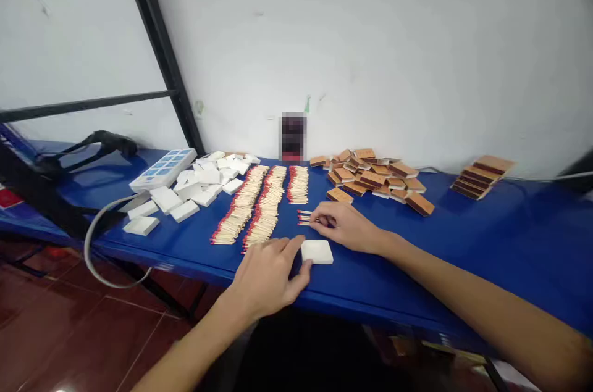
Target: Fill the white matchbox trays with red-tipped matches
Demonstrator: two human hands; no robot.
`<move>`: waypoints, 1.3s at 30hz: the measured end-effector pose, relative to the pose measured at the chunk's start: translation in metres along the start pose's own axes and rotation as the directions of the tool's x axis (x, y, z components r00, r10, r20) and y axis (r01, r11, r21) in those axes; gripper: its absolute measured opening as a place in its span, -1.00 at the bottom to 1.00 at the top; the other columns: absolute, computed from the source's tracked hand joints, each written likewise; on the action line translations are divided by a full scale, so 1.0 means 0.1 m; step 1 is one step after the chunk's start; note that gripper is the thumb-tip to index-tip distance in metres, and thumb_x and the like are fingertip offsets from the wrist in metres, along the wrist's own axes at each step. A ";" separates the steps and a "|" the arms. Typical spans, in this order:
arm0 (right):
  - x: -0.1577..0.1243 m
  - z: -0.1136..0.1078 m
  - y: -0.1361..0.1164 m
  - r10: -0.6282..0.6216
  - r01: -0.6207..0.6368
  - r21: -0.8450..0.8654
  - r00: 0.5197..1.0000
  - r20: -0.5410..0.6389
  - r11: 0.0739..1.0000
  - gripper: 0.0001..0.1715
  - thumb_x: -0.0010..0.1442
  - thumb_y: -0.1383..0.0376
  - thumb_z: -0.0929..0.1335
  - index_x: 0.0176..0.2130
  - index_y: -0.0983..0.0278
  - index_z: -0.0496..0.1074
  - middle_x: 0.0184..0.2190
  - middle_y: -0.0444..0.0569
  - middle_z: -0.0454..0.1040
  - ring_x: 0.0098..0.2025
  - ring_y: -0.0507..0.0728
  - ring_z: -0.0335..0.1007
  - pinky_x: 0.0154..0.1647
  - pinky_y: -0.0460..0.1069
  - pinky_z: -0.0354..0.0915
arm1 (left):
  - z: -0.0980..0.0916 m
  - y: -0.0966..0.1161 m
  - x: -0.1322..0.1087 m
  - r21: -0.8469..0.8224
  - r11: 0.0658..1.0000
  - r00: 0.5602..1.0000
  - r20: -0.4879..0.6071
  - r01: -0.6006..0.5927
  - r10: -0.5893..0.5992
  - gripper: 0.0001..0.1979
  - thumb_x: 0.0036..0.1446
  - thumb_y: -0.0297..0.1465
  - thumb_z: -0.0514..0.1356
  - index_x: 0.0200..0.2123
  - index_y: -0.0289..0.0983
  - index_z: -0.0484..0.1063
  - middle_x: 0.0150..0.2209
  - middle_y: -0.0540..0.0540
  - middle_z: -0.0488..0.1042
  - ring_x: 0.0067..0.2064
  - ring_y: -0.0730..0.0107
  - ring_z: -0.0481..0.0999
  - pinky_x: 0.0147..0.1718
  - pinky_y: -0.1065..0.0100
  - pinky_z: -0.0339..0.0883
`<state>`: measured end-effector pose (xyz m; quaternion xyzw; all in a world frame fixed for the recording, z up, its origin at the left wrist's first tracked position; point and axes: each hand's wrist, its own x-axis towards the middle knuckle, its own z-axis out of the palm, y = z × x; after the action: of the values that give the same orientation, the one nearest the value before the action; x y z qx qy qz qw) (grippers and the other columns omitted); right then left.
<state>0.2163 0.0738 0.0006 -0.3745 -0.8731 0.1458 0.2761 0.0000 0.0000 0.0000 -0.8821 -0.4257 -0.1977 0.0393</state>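
Note:
A small white matchbox tray (317, 252) lies near the front edge of the blue table. My left hand (271, 271) has its thumb and index finger closed about the tray's left end. Just beyond the tray, my right hand (345, 226) is closed with bent fingertips at a few matches (304, 217), whose red heads point left; their other ends are hidden by the fingers. Two long rows of matches (264, 210) and a shorter row of matches (299, 185) lie to the left and behind, red heads on their left sides.
White trays (204, 179) are heaped at the left beside a white-and-blue box (164, 168). Brown matchboxes (370, 175) are piled at the back right, with a stack of brown sleeves (482, 176) farther right. A black metal frame (157, 40) and a pale cable loop (88, 244) stand left.

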 end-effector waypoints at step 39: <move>0.03 -0.05 0.02 0.174 -0.180 0.089 0.982 0.072 0.980 -0.77 0.28 0.17 0.28 -0.30 0.26 0.43 -0.55 -0.18 0.30 -0.50 0.01 0.15 -0.45 -0.06 0.10 | -0.05 -0.04 0.00 -0.056 0.998 0.999 0.032 -0.026 0.028 -0.67 0.28 -0.24 0.08 0.05 -0.20 0.41 -0.32 -0.05 0.55 -0.26 0.17 0.54 -0.27 0.21 0.35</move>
<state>0.2185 0.0778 0.0045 -0.4325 -0.8366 0.2231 0.2517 -0.0040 0.0014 0.0043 -0.8916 -0.4087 -0.1944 0.0103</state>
